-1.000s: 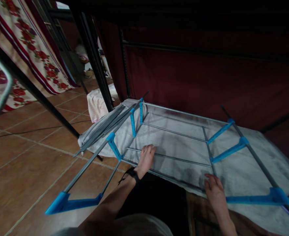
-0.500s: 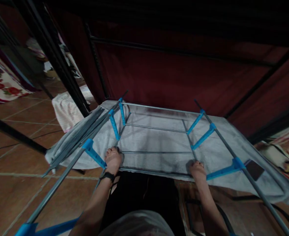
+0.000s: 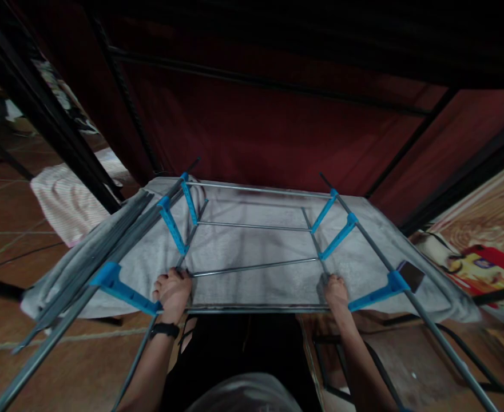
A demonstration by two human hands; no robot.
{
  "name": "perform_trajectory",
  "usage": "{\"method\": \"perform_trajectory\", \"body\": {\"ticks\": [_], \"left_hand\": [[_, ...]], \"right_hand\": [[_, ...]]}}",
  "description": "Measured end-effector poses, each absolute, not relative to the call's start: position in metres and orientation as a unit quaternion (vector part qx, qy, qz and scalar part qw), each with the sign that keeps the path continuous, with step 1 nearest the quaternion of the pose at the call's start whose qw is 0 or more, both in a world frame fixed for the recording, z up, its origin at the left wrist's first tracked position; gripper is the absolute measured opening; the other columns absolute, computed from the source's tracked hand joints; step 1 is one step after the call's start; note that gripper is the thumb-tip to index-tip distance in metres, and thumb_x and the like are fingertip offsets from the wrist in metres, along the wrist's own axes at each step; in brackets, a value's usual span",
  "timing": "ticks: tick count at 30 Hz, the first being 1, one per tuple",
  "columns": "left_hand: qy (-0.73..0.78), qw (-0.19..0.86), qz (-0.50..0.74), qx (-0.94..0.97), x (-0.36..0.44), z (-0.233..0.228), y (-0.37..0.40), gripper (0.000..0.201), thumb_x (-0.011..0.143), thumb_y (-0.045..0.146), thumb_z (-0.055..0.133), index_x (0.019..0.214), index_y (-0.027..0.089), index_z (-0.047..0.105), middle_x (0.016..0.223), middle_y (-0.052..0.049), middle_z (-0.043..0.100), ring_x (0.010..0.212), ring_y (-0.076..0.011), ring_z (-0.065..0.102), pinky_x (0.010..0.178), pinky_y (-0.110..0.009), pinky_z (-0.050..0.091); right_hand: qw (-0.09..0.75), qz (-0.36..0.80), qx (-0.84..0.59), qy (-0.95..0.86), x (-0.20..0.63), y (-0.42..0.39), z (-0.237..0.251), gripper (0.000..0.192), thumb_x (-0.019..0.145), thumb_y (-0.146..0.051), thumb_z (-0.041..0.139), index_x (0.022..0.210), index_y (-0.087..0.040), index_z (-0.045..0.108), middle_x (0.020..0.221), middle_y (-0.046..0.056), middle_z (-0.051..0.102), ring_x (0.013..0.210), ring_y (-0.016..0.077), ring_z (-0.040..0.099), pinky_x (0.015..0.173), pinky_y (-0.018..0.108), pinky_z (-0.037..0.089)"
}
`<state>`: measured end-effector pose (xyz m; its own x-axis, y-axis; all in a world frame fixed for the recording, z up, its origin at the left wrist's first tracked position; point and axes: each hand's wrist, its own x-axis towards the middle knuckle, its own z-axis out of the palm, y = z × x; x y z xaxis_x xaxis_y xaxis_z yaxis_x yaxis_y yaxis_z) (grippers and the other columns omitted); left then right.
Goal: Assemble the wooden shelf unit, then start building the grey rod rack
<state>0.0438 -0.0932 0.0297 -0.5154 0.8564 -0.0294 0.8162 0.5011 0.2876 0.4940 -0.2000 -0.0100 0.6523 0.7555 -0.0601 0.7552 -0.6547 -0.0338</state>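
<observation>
Holding the near corners of a grey metal drying rack with blue plastic joints (image 3: 252,266), the left hand (image 3: 173,290) and right hand (image 3: 335,290) both have fingers curled tight around its thin bars. It lies flat on a grey towel (image 3: 363,263), spread over the brown tiled floor (image 3: 15,217).

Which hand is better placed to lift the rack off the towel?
Neither clearly. The left hand and right hand each grip a near corner of the rack, evenly spread over the towel. A level lift likely needs both; the left sits closer to a blue bracket.
</observation>
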Motion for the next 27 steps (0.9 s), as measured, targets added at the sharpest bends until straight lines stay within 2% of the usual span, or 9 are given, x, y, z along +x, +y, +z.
{"method": "perform_trajectory", "body": {"ticks": [8,13,17,20,24,27], "left_hand": [[0.856,0.098,0.109,0.495,0.03,0.02,-0.105,0.053,0.096,0.043,0.035,0.135,0.013,0.052,0.125,-0.023,0.054,0.119,-0.0388,0.049,0.094,-0.05,0.04],[0.849,0.104,0.108,0.506,0.028,0.026,-0.108,0.051,0.097,0.039,0.034,0.139,0.016,0.05,0.124,-0.021,0.055,0.117,-0.0357,0.051,0.093,-0.047,0.041],[0.845,0.084,0.101,0.518,0.028,0.021,-0.111,0.047,0.097,0.036,0.035,0.136,0.016,0.055,0.122,-0.02,0.056,0.116,-0.0363,0.05,0.092,-0.047,0.041],[0.835,0.063,0.112,0.536,0.029,0.016,-0.114,0.044,0.097,0.031,0.035,0.131,0.017,0.059,0.121,-0.018,0.057,0.115,-0.0356,0.051,0.092,-0.048,0.041],[0.767,0.022,0.151,0.623,0.041,0.01,-0.117,0.04,0.095,0.021,0.038,0.127,0.018,0.062,0.129,-0.015,0.056,0.117,-0.0314,0.051,0.099,-0.046,0.04],[0.663,0.054,0.182,0.725,0.061,0.006,-0.117,0.038,0.095,0.022,0.043,0.129,0.02,0.06,0.135,-0.013,0.054,0.122,-0.027,0.051,0.104,-0.042,0.041]], "right_hand": [[-0.003,0.02,-0.904,-0.428,0.494,-0.219,-0.02,0.038,0.089,-0.004,0.03,0.114,-0.003,0.059,0.106,0.022,0.064,0.094,0.0237,0.069,0.081,0.032,0.05],[0.008,-0.013,-0.892,-0.453,0.493,-0.228,-0.025,0.033,0.085,-0.007,0.038,0.111,-0.006,0.059,0.099,0.019,0.065,0.089,0.0232,0.068,0.078,0.031,0.051],[0.018,-0.053,-0.878,-0.476,0.496,-0.234,-0.035,0.032,0.081,-0.007,0.04,0.106,-0.009,0.06,0.092,0.018,0.065,0.082,0.0256,0.068,0.072,0.034,0.052],[0.025,-0.047,-0.872,-0.486,0.502,-0.23,-0.041,0.032,0.083,-0.008,0.037,0.104,-0.012,0.061,0.091,0.018,0.064,0.081,0.0274,0.069,0.07,0.036,0.052],[0.016,-0.037,-0.874,-0.485,0.508,-0.223,-0.046,0.034,0.087,-0.007,0.033,0.105,-0.013,0.061,0.093,0.019,0.063,0.078,0.0287,0.07,0.067,0.037,0.051],[0.011,-0.042,-0.87,-0.492,0.507,-0.221,-0.047,0.032,0.089,-0.009,0.033,0.104,-0.013,0.061,0.092,0.02,0.061,0.079,0.0295,0.07,0.066,0.037,0.051]]}}
